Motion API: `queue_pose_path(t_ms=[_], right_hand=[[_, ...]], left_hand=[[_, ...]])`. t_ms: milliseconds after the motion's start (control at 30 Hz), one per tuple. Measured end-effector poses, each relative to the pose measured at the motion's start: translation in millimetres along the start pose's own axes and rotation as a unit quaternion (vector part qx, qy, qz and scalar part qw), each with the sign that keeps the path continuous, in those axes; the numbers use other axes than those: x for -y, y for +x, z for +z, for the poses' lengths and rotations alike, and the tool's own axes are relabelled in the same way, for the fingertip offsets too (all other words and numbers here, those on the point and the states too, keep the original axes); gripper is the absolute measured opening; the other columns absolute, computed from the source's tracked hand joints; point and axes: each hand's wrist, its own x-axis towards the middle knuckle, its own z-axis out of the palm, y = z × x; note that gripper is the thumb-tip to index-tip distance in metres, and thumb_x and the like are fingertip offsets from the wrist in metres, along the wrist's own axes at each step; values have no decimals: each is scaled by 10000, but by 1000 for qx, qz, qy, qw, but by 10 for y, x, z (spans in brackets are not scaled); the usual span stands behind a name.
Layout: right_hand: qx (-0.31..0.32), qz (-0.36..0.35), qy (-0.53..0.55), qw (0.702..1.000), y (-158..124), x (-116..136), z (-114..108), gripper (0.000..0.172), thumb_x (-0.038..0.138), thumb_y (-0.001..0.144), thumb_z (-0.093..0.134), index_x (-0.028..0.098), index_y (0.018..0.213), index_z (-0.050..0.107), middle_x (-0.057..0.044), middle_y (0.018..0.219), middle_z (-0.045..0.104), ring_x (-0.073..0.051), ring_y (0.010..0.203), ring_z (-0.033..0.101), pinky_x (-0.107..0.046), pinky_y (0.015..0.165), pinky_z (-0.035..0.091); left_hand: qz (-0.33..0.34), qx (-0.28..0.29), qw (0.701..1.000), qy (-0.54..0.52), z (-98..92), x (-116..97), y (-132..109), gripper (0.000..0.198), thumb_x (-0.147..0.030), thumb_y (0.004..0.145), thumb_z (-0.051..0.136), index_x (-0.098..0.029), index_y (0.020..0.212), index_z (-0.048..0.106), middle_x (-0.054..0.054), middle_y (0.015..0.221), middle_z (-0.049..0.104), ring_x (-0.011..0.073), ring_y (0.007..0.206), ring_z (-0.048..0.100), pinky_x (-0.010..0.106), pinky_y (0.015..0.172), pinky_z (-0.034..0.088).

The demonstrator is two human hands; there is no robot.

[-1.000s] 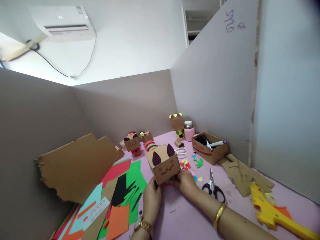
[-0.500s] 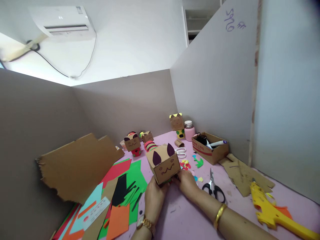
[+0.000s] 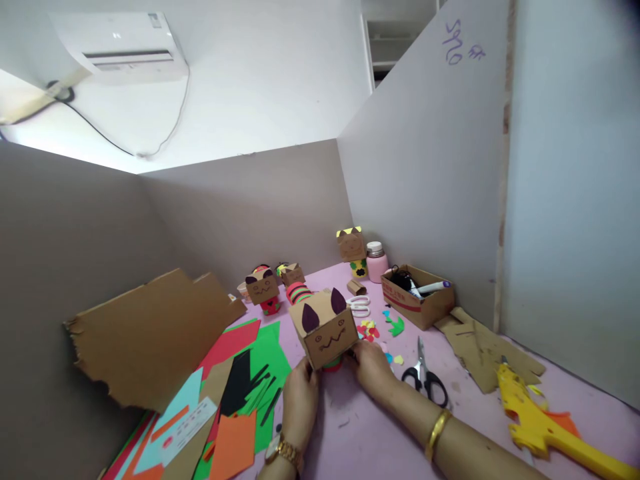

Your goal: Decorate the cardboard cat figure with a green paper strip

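Note:
A cardboard cat figure (image 3: 330, 337), with a box head, two dark purple ears and a drawn face, stands tilted in front of me. A bit of its red and green base shows under the head. My left hand (image 3: 300, 393), with a watch at the wrist, is closed at the head's lower left corner. Curled fingers of my right hand (image 3: 371, 367) grip under the lower right corner. Their tips are partly hidden, with something dark beside them. Black-handled scissors (image 3: 424, 380) lie right of my right hand.
On the left are coloured sheets (image 3: 235, 443) and torn cardboard (image 3: 130, 340). A yellow glue gun (image 3: 540, 427) lies at the right, near a small open box (image 3: 417, 303). Other cat figures (image 3: 263, 290), white scissors (image 3: 359, 307) and a pink jar (image 3: 377, 265) stand or lie farther back.
My left hand has slid slightly down and left along the head's corner, and more of the base shows beneath. The view has shifted a little.

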Motion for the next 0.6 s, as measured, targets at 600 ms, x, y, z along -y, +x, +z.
queue_pose_path(t_ms=[600], right_hand=[[-39, -2, 234, 971, -128, 26, 151, 421, 27, 716, 385, 159, 1064, 583, -85, 986, 726, -201, 942, 666, -300, 836, 504]], left_hand=[[-93, -51, 969, -223, 519, 32, -442, 563, -345, 767, 399, -83, 1264, 377, 243, 1439, 369, 286, 1368, 313, 440, 1134, 213]])
